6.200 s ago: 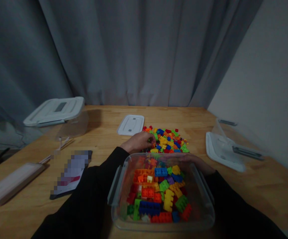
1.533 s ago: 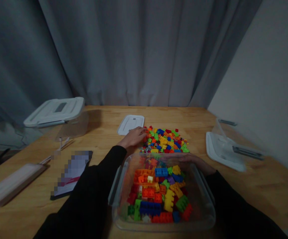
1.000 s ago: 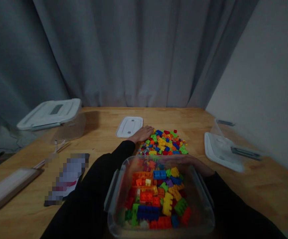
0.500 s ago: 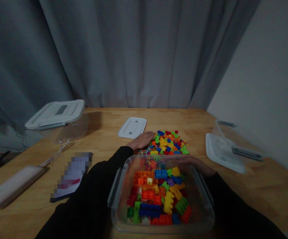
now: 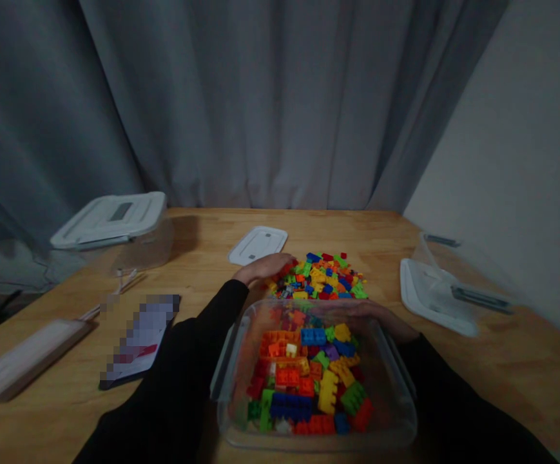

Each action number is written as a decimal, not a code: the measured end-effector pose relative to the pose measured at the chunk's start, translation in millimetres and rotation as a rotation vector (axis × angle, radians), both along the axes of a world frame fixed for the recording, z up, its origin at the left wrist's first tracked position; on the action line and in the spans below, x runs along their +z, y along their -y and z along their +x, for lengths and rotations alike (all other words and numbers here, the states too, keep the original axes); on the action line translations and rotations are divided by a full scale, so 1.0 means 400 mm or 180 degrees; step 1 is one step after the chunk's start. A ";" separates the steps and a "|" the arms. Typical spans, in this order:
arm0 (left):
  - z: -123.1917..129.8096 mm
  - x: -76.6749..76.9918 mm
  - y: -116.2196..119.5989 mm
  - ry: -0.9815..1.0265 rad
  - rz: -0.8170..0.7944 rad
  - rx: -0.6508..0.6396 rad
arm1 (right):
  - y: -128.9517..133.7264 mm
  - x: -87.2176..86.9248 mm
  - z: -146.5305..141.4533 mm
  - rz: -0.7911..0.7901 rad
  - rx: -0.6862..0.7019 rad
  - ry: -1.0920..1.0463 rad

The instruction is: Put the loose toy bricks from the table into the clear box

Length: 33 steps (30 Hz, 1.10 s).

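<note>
Several colourful toy building bricks [image 5: 328, 274] lie in a loose pile on the wooden table. At the pile's left edge my left hand [image 5: 270, 265] is open, fingers stretched over the bricks and touching or nearly touching them. In front of the pile stands a clear plastic box [image 5: 390, 419], partly filled with larger bricks [image 5: 308, 380]. My right hand [image 5: 369, 310] reaches behind the box's far wall, at the near side of the pile. Its fingers look stretched out flat, pointing left, and are partly seen through the plastic.
A white lid [image 5: 258, 245] lies behind my left hand. A lidded clear box [image 5: 147, 245] stands at the left, near a power strip [image 5: 28, 361] and a phone-like device [image 5: 142, 341]. Another clear box [image 5: 458, 277] with a white lid [image 5: 415, 296] is at the right.
My left hand has shifted slightly left and lifted, with bricks now showing beneath its fingers at the pile's left edge. My right hand and the box have hardly moved.
</note>
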<state>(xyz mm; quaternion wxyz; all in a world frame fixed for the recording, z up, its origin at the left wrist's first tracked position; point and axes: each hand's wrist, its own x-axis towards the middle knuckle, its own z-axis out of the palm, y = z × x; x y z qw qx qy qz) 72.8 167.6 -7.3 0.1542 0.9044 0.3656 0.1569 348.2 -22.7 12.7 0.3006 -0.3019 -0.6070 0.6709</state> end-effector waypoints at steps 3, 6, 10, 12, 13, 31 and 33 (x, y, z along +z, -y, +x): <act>-0.030 0.039 -0.006 -0.0098 -0.0217 -0.0017 | -0.002 -0.002 0.001 -0.0054 0.0039 -0.0025; -0.069 0.068 -0.014 -0.0226 -0.0252 0.0104 | -0.004 0.002 0.000 -0.0029 0.0080 0.0044; -0.099 0.088 -0.014 -0.0474 -0.0156 0.0186 | -0.003 0.012 -0.006 0.0019 0.0128 0.0109; -0.095 0.089 -0.007 -0.0599 -0.0114 0.0184 | -0.002 0.014 -0.009 0.0012 0.0105 0.0110; -0.089 0.088 -0.002 -0.0656 -0.0094 0.0183 | -0.002 0.015 -0.011 0.0005 0.0094 0.0107; -0.034 0.058 0.022 -0.1415 0.0212 0.0454 | 0.000 0.000 -0.009 -0.0335 0.0118 -0.0224; -0.032 0.058 0.023 -0.1400 0.0211 0.0452 | 0.001 0.002 -0.008 -0.0299 0.0090 -0.0181</act>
